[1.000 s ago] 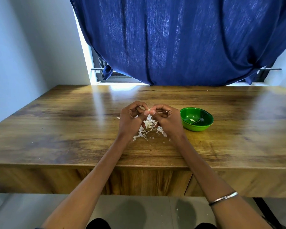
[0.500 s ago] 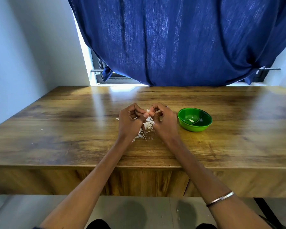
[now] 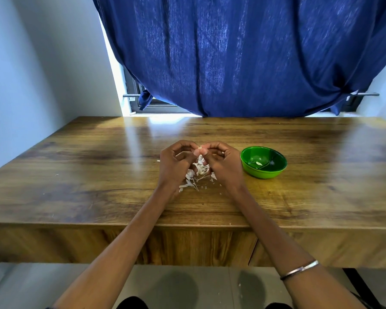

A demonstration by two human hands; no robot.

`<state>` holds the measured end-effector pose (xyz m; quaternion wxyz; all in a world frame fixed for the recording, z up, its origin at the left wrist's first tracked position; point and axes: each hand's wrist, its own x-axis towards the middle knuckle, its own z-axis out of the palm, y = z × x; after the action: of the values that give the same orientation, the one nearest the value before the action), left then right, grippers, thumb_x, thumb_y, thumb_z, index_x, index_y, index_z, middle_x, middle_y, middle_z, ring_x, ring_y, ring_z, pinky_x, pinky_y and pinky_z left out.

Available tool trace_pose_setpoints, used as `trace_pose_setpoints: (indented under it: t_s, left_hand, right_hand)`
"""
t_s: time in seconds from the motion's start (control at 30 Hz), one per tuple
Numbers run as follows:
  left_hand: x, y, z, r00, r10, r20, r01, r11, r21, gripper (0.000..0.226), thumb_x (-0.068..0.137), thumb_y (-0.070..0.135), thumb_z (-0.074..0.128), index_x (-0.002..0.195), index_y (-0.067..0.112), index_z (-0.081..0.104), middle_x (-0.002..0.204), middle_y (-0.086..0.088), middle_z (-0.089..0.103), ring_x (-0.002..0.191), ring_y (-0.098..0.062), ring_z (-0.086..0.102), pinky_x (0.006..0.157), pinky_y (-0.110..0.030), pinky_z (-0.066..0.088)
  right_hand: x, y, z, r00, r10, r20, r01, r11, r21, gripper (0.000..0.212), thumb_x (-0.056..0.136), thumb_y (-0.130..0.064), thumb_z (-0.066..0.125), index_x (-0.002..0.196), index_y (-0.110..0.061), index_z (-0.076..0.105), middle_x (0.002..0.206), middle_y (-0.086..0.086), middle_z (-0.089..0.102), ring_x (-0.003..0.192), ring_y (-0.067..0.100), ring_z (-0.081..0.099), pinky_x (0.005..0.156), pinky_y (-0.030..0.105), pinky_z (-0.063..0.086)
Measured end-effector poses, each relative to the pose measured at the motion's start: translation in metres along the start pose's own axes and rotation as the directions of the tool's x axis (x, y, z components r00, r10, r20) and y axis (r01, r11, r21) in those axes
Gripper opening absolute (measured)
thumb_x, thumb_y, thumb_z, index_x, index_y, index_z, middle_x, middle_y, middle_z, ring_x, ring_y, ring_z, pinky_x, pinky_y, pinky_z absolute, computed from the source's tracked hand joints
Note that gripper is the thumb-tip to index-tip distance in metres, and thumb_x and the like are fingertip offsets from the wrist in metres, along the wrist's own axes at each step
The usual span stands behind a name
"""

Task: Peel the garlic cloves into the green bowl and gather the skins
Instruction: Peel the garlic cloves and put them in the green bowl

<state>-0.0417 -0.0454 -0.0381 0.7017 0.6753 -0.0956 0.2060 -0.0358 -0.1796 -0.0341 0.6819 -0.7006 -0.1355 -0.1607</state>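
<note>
Both hands meet over the middle of the wooden table (image 3: 76,192). My left hand (image 3: 175,163) and my right hand (image 3: 224,165) each pinch a small pale garlic clove (image 3: 200,148) between fingertips, fingers curled. Under and between the hands lies a loose pile of white garlic skins (image 3: 197,175). To the right stands the green bowl (image 3: 274,172), with one peeled clove (image 3: 259,163) lying inside it.
A blue curtain (image 3: 243,59) hangs over the window behind the table's far edge. A few skin flecks lie scattered on the table left of the hands. The table's front edge runs below the forearms; a metal bangle (image 3: 299,269) is on my right wrist.
The hands have stayed together over the skin pile, working the clove with small finger shifts. The bowl and the pile have not moved.
</note>
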Motion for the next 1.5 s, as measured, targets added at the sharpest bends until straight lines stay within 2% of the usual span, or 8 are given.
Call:
trace_pose_setpoints:
  t_s: [0.27,0.37,0.47,0.57,0.83,0.97,1.17,1.5]
  left_hand:
    - [-0.002,0.003,-0.003,0.994,0.113,0.013,-0.114,0.989,0.098,0.013,0.084,-0.006,0.077,0.084,0.006,0.071,0.082,-0.004,0.073,0.066,-0.022,0.071,0.048,-0.034,0.057]
    - [-0.003,0.001,-0.003,0.987,0.157,-0.022,-0.151,0.975,0.161,0.019,0.083,-0.017,0.069,0.083,0.002,0.072,0.079,0.0,0.072,0.063,-0.018,0.071,0.045,-0.035,0.057]
    - [-0.005,0.002,-0.001,0.973,0.227,-0.048,-0.211,0.95,0.229,0.029,0.08,-0.023,0.062,0.081,0.004,0.073,0.077,0.005,0.072,0.063,-0.011,0.071,0.041,-0.031,0.054]
    - [-0.008,0.002,0.001,0.952,0.297,-0.068,-0.268,0.923,0.276,0.034,0.079,-0.022,0.063,0.079,0.01,0.073,0.074,0.014,0.072,0.065,-0.008,0.072,0.044,-0.028,0.054]
    - [-0.009,0.004,0.004,0.911,0.407,-0.058,-0.373,0.879,0.298,0.037,0.078,-0.019,0.064,0.081,0.017,0.073,0.078,0.017,0.07,0.067,-0.016,0.071,0.054,-0.039,0.059]
    - [-0.009,0.007,0.003,0.95,0.305,-0.067,-0.291,0.943,0.158,0.03,0.084,-0.02,0.064,0.085,0.009,0.071,0.083,0.004,0.07,0.065,-0.016,0.07,0.046,-0.03,0.055]
    - [-0.003,0.007,0.002,0.983,0.179,-0.051,-0.177,0.983,0.044,0.011,0.091,-0.011,0.066,0.092,-0.001,0.069,0.084,-0.005,0.069,0.062,-0.015,0.068,0.05,-0.028,0.057]
    - [-0.003,0.007,0.001,0.995,0.1,0.008,-0.1,0.995,0.027,0.02,0.092,-0.01,0.064,0.093,0.008,0.074,0.084,0.001,0.074,0.069,-0.015,0.069,0.057,-0.026,0.056]
  right_hand:
    - [-0.002,-0.001,-0.006,0.996,0.084,0.043,-0.086,0.996,0.04,0.006,0.09,-0.001,0.072,0.093,-0.006,0.073,0.083,0.009,0.078,0.065,0.015,0.069,0.065,0.029,0.06]
    - [-0.004,-0.001,-0.005,0.996,0.068,0.065,-0.073,0.994,0.081,0.005,0.09,0.002,0.07,0.094,-0.001,0.071,0.087,0.015,0.077,0.072,0.017,0.074,0.069,0.026,0.06]
    - [-0.005,-0.002,-0.003,0.995,0.053,0.079,-0.063,0.99,0.124,0.008,0.091,0.006,0.066,0.091,-0.002,0.07,0.081,0.008,0.077,0.072,0.014,0.074,0.068,0.023,0.058]
    - [-0.005,-0.002,-0.002,0.995,0.062,0.077,-0.074,0.985,0.154,0.012,0.091,0.006,0.066,0.089,-0.006,0.071,0.077,0.002,0.077,0.07,0.011,0.074,0.067,0.022,0.058]
    - [-0.001,0.003,-0.006,0.974,0.193,0.12,-0.221,0.929,0.298,0.02,0.092,-0.004,0.067,0.107,0.009,0.071,0.088,0.016,0.076,0.073,0.013,0.074,0.072,0.02,0.057]
    - [-0.001,-0.004,-0.007,0.953,0.231,0.195,-0.297,0.836,0.461,0.011,0.092,-0.003,0.066,0.099,0.003,0.073,0.084,0.013,0.076,0.075,0.014,0.074,0.073,0.018,0.058]
    - [-0.001,-0.009,-0.003,0.948,0.259,0.187,-0.317,0.836,0.447,0.011,0.095,-0.007,0.066,0.096,-0.001,0.074,0.088,0.017,0.075,0.081,0.019,0.074,0.074,0.021,0.059]
    - [-0.002,-0.009,-0.006,0.946,0.279,0.167,-0.324,0.844,0.427,0.012,0.091,-0.001,0.069,0.101,0.003,0.072,0.087,0.015,0.076,0.082,0.017,0.075,0.079,0.022,0.06]
